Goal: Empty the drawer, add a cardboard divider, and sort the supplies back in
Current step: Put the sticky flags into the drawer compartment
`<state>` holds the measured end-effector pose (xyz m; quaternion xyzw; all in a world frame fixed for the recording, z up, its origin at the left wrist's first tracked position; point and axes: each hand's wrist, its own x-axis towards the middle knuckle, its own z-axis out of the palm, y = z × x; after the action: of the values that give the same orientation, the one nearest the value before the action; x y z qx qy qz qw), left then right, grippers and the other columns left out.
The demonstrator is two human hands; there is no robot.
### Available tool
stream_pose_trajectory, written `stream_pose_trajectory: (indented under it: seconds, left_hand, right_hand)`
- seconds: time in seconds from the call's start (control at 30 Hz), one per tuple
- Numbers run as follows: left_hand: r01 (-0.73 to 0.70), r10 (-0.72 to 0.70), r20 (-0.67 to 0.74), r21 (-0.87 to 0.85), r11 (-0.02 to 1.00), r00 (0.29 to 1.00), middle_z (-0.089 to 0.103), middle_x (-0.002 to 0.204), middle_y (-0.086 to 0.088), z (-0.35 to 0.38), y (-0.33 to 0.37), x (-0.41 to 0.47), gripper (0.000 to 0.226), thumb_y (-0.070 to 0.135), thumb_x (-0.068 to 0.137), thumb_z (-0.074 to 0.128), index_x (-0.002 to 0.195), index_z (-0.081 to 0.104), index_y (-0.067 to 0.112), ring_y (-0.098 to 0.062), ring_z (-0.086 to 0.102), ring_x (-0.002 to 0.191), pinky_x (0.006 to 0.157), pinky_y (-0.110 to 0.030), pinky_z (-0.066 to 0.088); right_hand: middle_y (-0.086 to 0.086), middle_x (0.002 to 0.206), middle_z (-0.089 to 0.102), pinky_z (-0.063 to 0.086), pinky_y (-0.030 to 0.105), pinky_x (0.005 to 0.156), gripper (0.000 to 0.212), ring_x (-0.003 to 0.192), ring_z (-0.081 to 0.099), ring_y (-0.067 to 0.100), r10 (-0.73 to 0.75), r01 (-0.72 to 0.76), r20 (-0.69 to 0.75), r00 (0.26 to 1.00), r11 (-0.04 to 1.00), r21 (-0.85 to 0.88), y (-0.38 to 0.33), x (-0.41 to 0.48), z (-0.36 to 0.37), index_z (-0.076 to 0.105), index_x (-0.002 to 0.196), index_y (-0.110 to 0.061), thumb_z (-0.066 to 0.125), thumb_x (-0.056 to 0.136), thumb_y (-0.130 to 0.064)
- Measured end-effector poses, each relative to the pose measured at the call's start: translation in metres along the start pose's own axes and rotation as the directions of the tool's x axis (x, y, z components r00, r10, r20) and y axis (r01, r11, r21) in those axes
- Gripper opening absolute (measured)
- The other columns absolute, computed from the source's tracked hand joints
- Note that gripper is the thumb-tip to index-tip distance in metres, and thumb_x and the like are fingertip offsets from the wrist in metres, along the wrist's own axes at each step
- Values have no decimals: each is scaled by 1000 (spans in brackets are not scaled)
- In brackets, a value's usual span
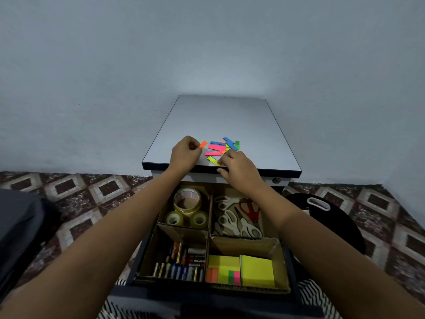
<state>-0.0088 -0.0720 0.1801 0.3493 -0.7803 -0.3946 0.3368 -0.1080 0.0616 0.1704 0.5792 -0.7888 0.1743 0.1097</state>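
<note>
the thin paper flags [222, 146] scattered on the bench [220, 118] are light and lie close to its front edge. a careless sweep could likely flick some off into the wrong section of the open drawer [288, 261] or onto the floor. the left hand [185, 155] is curled, pinching an orange flag [203, 144]. the right hand [239, 168] bends its fingertips onto a yellow flag [212, 160] at the edge; whether it grips it, i cannot tell.

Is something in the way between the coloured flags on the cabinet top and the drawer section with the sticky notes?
Nothing visible blocks it. The flags lie on the cabinet top; the sticky notes section is open from above. The left hand pinches an orange one.
</note>
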Motion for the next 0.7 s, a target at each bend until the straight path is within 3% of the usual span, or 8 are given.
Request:
stream_pose_trajectory:
  seconds: [0.13,0.27,0.37,0.47,0.6,0.7]
  left_hand:
    - [-8,8,19,-3,1000,1000,60,92,-6,-2,-1,-1,3,14,89,58,91,55,13,-20,56,88,65,-23,42]
    - [-3,3,19,5,1000,1000,59,92,-5,-1,0,-1,4,14,89,58,91,55,13,-19,55,87,63,-19,41]
    - [-5,4,22,25,1000,1000,58,92,-4,1,1,-1,5,15,90,58,94,55,13,-18,55,87,68,-23,44]
    - [-7,5,31,45,999,1000,57,94,-3,2,2,-3,8,15,91,57,99,56,11,-17,54,87,67,-21,44]
    - [-3,2,29,17,1000,1000,58,93,-4,2,7,-5,5,15,91,58,95,55,13,-19,55,88,70,-25,46]
    - [12,-10,26,-77,997,1000,61,92,-6,-1,12,-15,4,14,90,58,92,55,13,-23,60,89,76,-34,51]
  right_hand:
    - [12,109,60,46,37,79,19,99,53,26,11,-5,-67,998,997,82,2,-4,2,63,104,-5,52,94,-17]
    - [8,98,62,44,27,73,16,89,55,17,173,-143,-99,980,956,255,-1,-3,-2,65,99,-6,53,93,-15]
    - [3,89,61,43,21,69,12,79,53,10,345,-282,-76,935,858,428,-5,3,-9,65,94,-5,55,90,-11]
    - [1,87,59,40,20,69,12,81,53,11,446,-356,-53,894,776,521,-7,8,-13,65,95,-5,56,90,-11]
    - [2,90,61,43,22,72,10,86,55,11,554,-396,-19,832,617,680,-3,10,-14,64,95,-6,57,89,-11]
    - [5,89,64,53,28,75,5,87,62,18,589,-385,35,807,480,788,2,5,-15,61,85,-13,60,87,-9]
